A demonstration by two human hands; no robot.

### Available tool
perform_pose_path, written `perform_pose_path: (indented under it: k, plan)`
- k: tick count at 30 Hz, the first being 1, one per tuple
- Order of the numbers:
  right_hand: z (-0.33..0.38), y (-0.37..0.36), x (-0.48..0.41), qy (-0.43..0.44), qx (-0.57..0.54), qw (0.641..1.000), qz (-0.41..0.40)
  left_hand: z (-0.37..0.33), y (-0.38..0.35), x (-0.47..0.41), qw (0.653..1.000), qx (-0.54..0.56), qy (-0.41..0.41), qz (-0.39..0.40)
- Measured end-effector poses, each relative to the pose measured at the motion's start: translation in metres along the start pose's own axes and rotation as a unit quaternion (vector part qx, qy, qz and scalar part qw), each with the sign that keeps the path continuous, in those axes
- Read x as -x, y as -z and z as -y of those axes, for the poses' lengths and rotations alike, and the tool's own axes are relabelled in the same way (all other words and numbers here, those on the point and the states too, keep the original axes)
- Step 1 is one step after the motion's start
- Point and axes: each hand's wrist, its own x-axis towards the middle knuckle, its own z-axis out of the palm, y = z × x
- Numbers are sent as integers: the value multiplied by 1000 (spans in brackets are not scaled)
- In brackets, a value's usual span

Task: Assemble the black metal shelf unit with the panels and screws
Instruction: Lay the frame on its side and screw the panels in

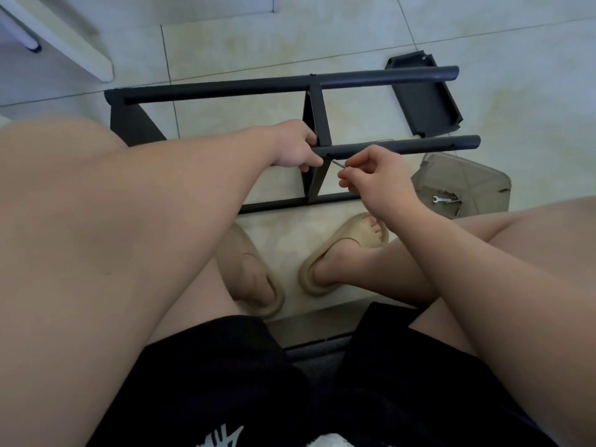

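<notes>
The black metal shelf frame (371,78) lies on its side on the tiled floor, with round tubes running left to right. A black panel (317,114) stands between the far tube and the near tube (419,145). My left hand (295,146) grips the near tube where the panel joins it. My right hand (374,177) pinches a thin metal key (339,163), its tip pointing at a hole in that tube. A loose black panel (425,98) lies on the floor at the far right.
A cardboard piece (467,185) at the right carries a small wrench (439,199) and some hardware. My knees and my feet in beige slippers (345,253) fill the foreground. A white furniture leg (58,37) stands at the top left.
</notes>
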Motion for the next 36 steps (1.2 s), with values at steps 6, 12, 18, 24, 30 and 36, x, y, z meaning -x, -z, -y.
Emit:
perform_pose_path:
  k: [6, 12, 18, 24, 30, 36]
  plan:
    - [-3, -9, -3, 3, -14, 1000, 3, 2, 0, -1, 1000, 16, 5, 1]
    - [-4, -14, -3, 19, 14, 1000, -10, 7, -5, -2, 1000, 21, 8, 16]
    - [-4, -23, -4, 59, 104, 993, -8, 7, -4, -1, 999, 31, 16, 29]
    - [-5, -30, -11, 28, 54, 998, -17, 5, -1, -2, 999, 32, 36, 23]
    - [-9, -37, -9, -87, -221, 971, -29, 4, 4, -3, 996, 61, 36, 58]
    - [-13, -33, -6, -88, -267, 960, -14, 3, 5, -2, 995, 61, 34, 72]
